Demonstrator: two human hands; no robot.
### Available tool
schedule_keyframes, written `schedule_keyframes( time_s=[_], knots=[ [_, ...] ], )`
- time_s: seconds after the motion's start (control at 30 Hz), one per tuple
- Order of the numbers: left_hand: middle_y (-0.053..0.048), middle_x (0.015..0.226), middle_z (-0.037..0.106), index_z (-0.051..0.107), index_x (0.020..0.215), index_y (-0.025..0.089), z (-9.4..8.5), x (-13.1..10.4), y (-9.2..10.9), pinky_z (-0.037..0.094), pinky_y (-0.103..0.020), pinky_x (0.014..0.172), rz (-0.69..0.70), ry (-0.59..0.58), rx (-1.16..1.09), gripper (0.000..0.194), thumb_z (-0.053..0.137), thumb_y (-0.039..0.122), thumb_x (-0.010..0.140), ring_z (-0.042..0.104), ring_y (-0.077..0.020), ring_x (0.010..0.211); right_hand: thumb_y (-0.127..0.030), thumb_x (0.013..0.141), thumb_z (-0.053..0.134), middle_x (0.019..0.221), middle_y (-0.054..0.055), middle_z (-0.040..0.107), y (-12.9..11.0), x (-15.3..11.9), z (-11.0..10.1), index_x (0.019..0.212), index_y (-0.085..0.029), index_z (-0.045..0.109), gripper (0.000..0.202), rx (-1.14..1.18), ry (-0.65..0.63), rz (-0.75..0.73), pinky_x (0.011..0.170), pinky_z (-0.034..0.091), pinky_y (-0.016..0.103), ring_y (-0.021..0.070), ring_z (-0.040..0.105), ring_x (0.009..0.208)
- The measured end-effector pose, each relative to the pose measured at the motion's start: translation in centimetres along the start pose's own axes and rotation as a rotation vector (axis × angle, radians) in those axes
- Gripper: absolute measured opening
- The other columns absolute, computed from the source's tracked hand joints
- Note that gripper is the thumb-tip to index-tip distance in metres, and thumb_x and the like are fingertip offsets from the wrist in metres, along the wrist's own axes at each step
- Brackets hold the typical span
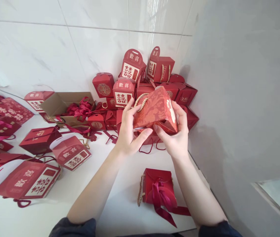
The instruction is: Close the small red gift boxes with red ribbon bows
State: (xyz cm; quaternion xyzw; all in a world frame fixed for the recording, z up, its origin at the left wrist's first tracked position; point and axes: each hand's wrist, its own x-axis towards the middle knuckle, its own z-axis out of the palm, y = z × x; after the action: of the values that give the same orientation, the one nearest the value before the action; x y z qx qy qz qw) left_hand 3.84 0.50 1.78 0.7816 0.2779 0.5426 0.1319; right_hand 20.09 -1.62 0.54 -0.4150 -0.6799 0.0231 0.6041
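Both hands hold up a red patterned gift box (152, 107) with a twisted gold rope handle, tilted above the white table. My left hand (130, 130) grips its left side near the rope, thumb along the lower edge. Around the right end are the fingers of my right hand (176, 133), with its thumb under the lower edge. Between my forearms, nearer to me, a closed red box (152, 186) with a magenta ribbon bow and a rope handle stands on the table (115, 200).
Many red boxes (131, 64) are piled against the tiled wall behind. An open brown carton (53, 105) holds magenta ribbons (80, 108). More red boxes (28, 177) lie at the left. A grey wall (229, 98) rises on the right.
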Motion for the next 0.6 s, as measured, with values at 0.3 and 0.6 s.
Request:
schedule_keyframes(
  time_s=[0.3,0.6],
  knots=[
    [-0.011,0.148,0.034,0.023,0.147,0.029,-1.9,1.2,-0.6,0.029,-0.052,0.115,0.048,-0.111,0.047,0.078,0.055,0.060,0.083,0.032,-0.0320,0.139,-0.036,0.085,0.064,0.149,0.013,0.034,-0.8,-0.1,0.3,0.144,-0.028,0.024,0.072,0.093,-0.029,0.028,0.110,0.039,0.056,0.0317,0.033,0.140],
    [-0.013,0.150,0.033,0.022,0.149,0.025,-1.4,0.5,-1.2,0.026,-0.051,0.115,0.085,-0.099,0.062,0.077,0.044,0.064,0.087,0.031,-0.0311,0.138,-0.035,0.083,0.064,0.146,0.010,0.037,-0.8,-0.2,0.5,0.144,-0.029,0.025,0.072,0.085,0.012,0.075,0.109,0.041,0.050,0.0289,0.042,0.134]
  ],
)
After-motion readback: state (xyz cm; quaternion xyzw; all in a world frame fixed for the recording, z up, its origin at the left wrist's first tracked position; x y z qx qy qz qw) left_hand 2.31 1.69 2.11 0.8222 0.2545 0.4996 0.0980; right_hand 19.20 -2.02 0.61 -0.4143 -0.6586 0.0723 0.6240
